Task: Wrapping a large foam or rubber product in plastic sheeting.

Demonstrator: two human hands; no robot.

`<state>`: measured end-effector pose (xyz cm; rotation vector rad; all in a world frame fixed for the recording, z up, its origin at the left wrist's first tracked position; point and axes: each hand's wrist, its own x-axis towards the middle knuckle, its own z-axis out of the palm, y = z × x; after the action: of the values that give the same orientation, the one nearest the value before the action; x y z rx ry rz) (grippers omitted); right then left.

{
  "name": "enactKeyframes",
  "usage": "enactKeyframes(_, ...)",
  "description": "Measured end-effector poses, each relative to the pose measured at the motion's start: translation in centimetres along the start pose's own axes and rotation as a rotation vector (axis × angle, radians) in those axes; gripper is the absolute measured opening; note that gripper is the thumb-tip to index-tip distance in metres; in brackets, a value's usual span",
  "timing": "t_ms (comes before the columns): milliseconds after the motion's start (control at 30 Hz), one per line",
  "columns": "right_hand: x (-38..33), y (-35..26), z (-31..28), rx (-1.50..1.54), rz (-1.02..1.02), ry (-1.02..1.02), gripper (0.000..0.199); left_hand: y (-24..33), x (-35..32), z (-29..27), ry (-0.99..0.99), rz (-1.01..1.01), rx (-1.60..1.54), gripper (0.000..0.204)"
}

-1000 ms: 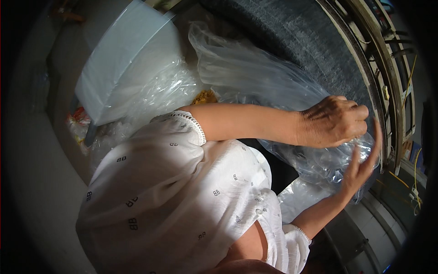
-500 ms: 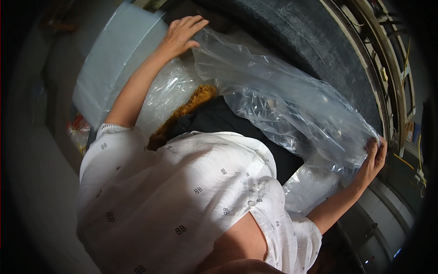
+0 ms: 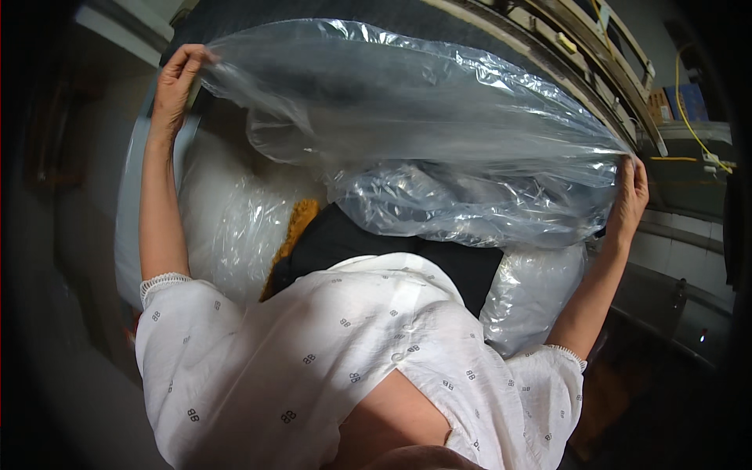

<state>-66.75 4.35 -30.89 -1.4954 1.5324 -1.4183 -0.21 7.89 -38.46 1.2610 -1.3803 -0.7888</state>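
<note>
We've got the clear plastic bag [image 3: 439, 133] stretched wide over the black fabric [image 3: 352, 243], left hand [image 3: 174, 86] and right hand [image 3: 630, 196] fingers pinching its ends, so nothing's bagged or covered yet.

Dark grey padded work surface [image 3: 258, 16] carries clear-plastic-wrapped white bundles [image 3: 235, 227] at its left and right edges, with a black garment [image 3: 345, 239] and mustard-yellow fabric [image 3: 294, 235] lying between them.
</note>
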Motion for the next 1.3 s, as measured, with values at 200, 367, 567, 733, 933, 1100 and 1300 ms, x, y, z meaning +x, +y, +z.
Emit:
enactKeyframes(200, 3.1, 1.7, 1.6, 0.35, -0.072, 0.151, 0.011, 1.9, 5.9, 2.3, 0.239, 0.246, 0.028, 0.016)
enactKeyframes(367, 5.4, 9.2, 2.3, -0.258, -0.171, 0.307, 0.018, -1.3, 10.7, 7.0, 0.333, 0.241, 0.476, 0.02)
enactKeyframes(567, 6.7, 11.1, 2.9, -0.143, -0.108, 0.361, 0.022, -2.7, 14.2, 8.2, 0.38, 0.109, 0.566, 0.027)
enactKeyframes(733, 8.3, 10.6, 3.6, -0.22, -0.094, 0.328, 0.022, -3.4, 16.3, 8.5, 0.433, 0.136, 0.62, 0.028)
enactKeyframes(933, 11.0, 12.2, 3.5, -0.334, -0.09, 0.38, 0.029, -4.2, 18.6, 9.4, 0.493, 0.059, 0.571, 0.034)
enactKeyframes(1100, 12.4, 12.6, 3.8, -0.372, -0.08, 0.396, 0.031, -5.0, 19.6, 9.2, 0.493, 0.078, 0.497, 0.036)
enactKeyframes(1300, 12.4, 12.6, 3.9, -0.383, -0.06, 0.419, 0.031, -5.2, 18.8, 8.9, 0.371, 0.125, 0.254, 0.026)
